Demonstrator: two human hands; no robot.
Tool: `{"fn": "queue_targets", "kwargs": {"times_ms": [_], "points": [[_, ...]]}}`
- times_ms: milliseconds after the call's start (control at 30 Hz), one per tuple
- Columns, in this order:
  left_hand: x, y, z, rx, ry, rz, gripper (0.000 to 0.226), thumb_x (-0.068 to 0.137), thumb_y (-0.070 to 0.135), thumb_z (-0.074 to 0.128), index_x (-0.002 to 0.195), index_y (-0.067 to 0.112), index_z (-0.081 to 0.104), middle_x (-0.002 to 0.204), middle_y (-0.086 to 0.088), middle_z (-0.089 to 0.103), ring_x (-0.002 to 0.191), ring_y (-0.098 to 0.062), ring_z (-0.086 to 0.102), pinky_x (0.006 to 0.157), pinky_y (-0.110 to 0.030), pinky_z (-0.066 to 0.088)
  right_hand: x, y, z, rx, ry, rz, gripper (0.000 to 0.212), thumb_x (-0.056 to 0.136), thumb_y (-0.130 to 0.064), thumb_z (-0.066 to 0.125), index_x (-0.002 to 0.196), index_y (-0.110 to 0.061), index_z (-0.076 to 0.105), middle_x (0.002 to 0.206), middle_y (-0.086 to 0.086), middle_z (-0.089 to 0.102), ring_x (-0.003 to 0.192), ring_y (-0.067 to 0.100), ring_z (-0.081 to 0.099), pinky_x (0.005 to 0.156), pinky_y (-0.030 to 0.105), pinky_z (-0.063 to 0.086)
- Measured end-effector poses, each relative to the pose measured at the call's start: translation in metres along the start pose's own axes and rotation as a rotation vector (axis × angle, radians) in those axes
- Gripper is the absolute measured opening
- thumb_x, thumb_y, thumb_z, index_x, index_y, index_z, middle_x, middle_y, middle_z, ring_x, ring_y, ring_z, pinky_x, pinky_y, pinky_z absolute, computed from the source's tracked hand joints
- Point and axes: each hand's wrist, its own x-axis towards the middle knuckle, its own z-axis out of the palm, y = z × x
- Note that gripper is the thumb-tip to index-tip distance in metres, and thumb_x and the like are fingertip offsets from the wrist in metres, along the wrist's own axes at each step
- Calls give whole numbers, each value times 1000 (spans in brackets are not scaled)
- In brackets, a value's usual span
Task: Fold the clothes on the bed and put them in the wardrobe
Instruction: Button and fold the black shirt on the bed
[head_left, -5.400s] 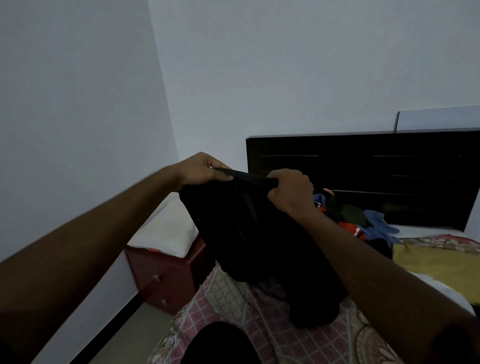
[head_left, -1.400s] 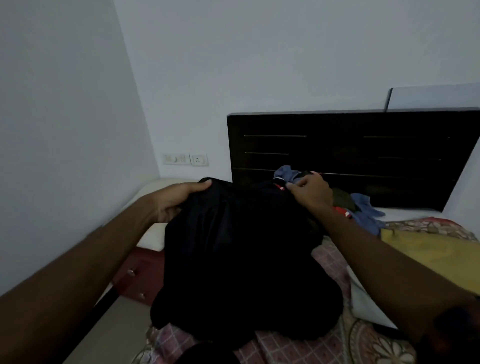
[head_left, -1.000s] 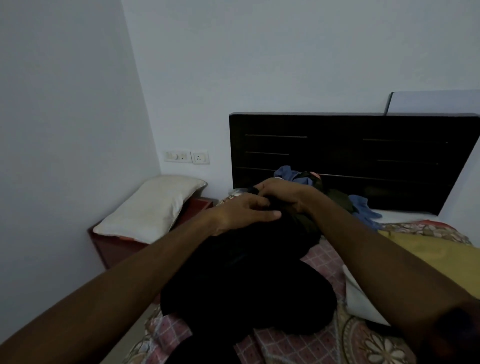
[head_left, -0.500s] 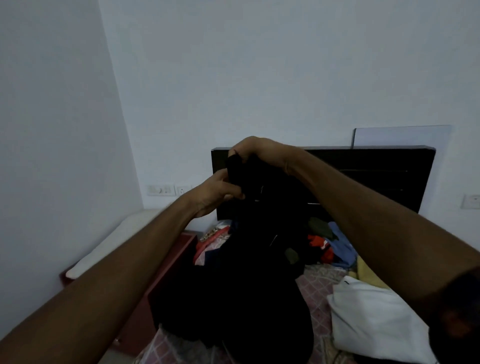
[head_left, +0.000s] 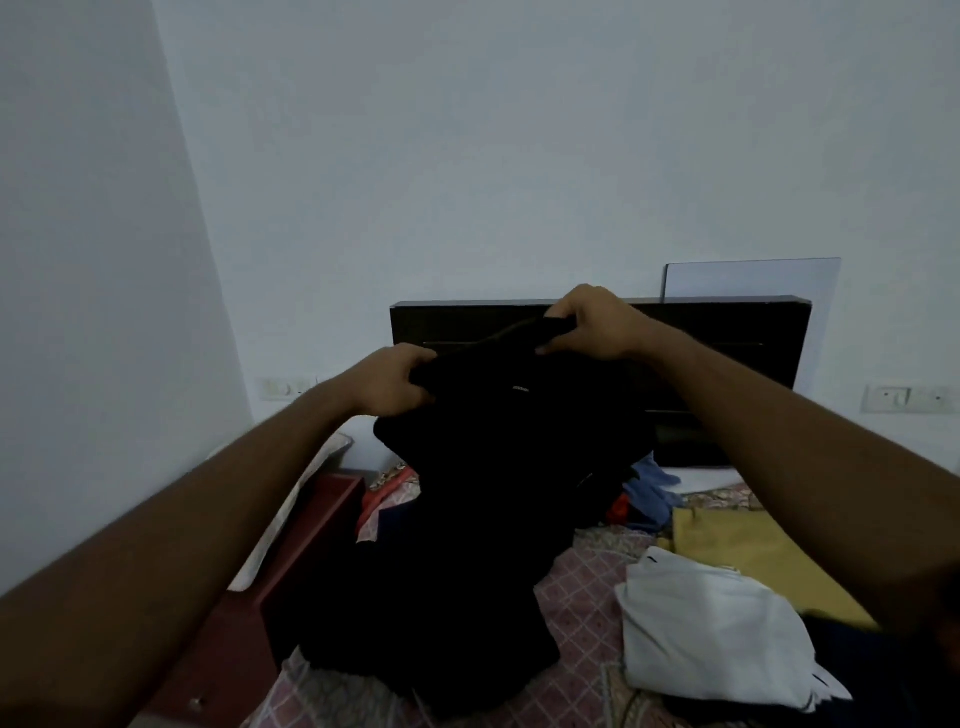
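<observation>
Left hand (head_left: 396, 382) and right hand (head_left: 589, 323) each curl fingers round the large black cloth garment's (head_left: 467, 519) top edge; it hangs below them

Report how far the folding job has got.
Done: perhaps the white piece and yellow piece, lying flat on the bed. In hand: left hand and right hand grip the black garment, unfolded. Left: the blue-red heap, then everything to the wardrobe, not in view.
</observation>
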Motion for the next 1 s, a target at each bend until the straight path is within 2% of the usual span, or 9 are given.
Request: {"fn": "queue_targets", "kwargs": {"times_ms": [100, 200, 333, 500, 633, 767, 867, 933, 1000], "points": [[3, 3, -14, -189, 267, -43, 10, 83, 0, 63, 87, 9, 60, 71, -8, 66, 58, -19, 63, 58, -31, 49, -9, 27, -8, -147, 264, 44, 1, 85, -17, 75, 86, -16, 75, 81, 3, 72, 76, 18, 65, 72, 33, 46], [13, 23, -41, -369, 399, -45, 19, 83, -6, 53, 82, 12, 57, 63, -10, 63, 49, -24, 62, 52, -32, 53, -7, 39, -27, -287, 488, 69, 18, 84, -12, 67, 100, -16, 74, 96, 9, 74, 95, 35, 66, 81, 39, 50], [33, 55, -95, -503, 591, -13, 24, 81, -9, 47, 82, 11, 62, 73, -13, 63, 54, -22, 65, 52, -32, 56, -2, 41, -66, -288, 726, 128, 27, 81, -11, 61, 105, -16, 74, 103, 10, 75, 99, 38, 67, 83, 43, 54], [34, 46, -153, -438, 645, -41, 27, 81, -2, 50, 93, 11, 70, 89, -7, 72, 82, -21, 69, 75, -35, 58, -7, 49, -106, -242, 903, 308, 33, 81, -4, 57, 103, -19, 76, 101, 9, 76, 96, 36, 69, 80, 39, 55], [20, 45, -177, -409, 544, -104, 21, 88, -1, 48, 97, 2, 66, 88, -7, 67, 81, -19, 62, 77, -36, 50, -7, 44, -129, 164, 1042, 386, 38, 78, 1, 57, 100, -21, 79, 98, 2, 76, 93, 23, 70, 79, 31, 55], [-5, 38, -184, -662, 432, -79, 25, 92, 2, 51, 109, 7, 68, 89, -4, 65, 82, -16, 59, 81, -34, 53, -15, 32, -132, 565, 930, 258, 37, 84, 12, 55, 101, -13, 76, 93, 0, 74, 83, 7, 67, 73, 15, 53], [-15, 24, -166, -833, 401, -66, 23, 95, 7, 54, 114, 5, 69, 93, -11, 62, 73, -17, 56, 63, -30, 51, -23, 32, -108, 861, 838, 264, 27, 90, 7, 59, 94, -15, 74, 79, -4, 72, 74, 13, 66, 65, 22, 54], [-14, 7, -123, -759, 428, -213, 11, 94, 7, 61, 100, 4, 70, 98, -14, 68, 67, -16, 62, 59, -26, 53, -26, 39, -73, 1001, 785, 373, 25, 92, 6, 57, 97, -12, 73, 83, 5, 71, 71, 18, 66, 62, 28, 58], [-20, -16, -68, -545, 264, -441, 6, 91, 9, 68, 91, 3, 67, 96, -16, 69, 67, -19, 64, 57, -26, 52, -28, 56, -32, 925, 698, 560, 19, 93, 8, 54, 93, -4, 69, 87, 16, 68, 71, 28, 64, 64, 34, 57]]}}
